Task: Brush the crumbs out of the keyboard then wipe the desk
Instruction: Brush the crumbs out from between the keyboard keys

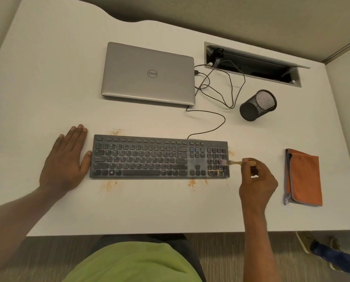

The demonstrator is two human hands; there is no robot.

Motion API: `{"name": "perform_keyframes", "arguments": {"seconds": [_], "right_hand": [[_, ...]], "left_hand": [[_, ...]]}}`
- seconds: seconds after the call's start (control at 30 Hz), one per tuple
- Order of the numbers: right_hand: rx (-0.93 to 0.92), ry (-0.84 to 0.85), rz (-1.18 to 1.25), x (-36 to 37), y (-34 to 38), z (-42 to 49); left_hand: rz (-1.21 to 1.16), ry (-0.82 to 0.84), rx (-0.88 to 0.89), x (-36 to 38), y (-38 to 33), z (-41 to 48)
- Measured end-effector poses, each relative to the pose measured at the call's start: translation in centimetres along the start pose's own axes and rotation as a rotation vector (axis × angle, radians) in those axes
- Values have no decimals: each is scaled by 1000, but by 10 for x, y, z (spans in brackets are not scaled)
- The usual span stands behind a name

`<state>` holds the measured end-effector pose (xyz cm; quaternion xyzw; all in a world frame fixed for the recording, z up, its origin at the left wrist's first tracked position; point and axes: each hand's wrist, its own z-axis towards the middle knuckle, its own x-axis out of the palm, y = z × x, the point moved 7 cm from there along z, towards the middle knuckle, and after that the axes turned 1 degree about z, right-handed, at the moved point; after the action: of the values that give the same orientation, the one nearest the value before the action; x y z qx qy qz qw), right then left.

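**Brush at the number pad, crumbs on the desk**

The person's right hand [257, 180], at the right of centre in the frame, pinches the wooden handle of a small brush [236, 163] between curled fingers and thumb. The bristles, blurred, lie over the right edge of the dark keyboard [149, 157], beside the number pad.

At the left of centre, the left hand [66, 159] lies flat and palm down on the white desk [47, 88]. Its fingers are straight and grip nothing, and its thumb touches the keyboard's left end. The keyboard sits square in the middle of the frame.

Orange-brown crumbs [192, 183] lie scattered on the desk just below the keyboard's lower edge. More lie above its upper left corner and off its right end, and a few specks sit on the lower right keys.

A folded orange cloth [304, 178] with a grey border lies at the right of the frame, well apart from the keyboard.

Above the keyboard rests a closed silver laptop [149, 74]. A thin black cable [210, 119] loops from the keyboard towards it. To the laptop's right, a black mesh cup [257, 105] stands below an open cable hatch [251, 66] set into the desk.
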<state>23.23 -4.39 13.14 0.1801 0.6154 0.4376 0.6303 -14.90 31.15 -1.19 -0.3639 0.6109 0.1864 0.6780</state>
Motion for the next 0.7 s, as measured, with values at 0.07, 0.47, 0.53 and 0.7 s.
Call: {"name": "perform_keyframes", "arguments": {"seconds": [0.07,0.47,0.53,0.7], "right_hand": [[-11,-50,21,-1,3,6],[54,62,-33,2,-13,3],[45,25,-10,-2,-10,3],[17,-2,25,0,-7,1]], "left_hand": [[3,2,-4,0,0,0],[-1,7,-2,1,1,0],[-5,5,-4,0,1,0],[-9,6,-2,-1,-1,0]]}}
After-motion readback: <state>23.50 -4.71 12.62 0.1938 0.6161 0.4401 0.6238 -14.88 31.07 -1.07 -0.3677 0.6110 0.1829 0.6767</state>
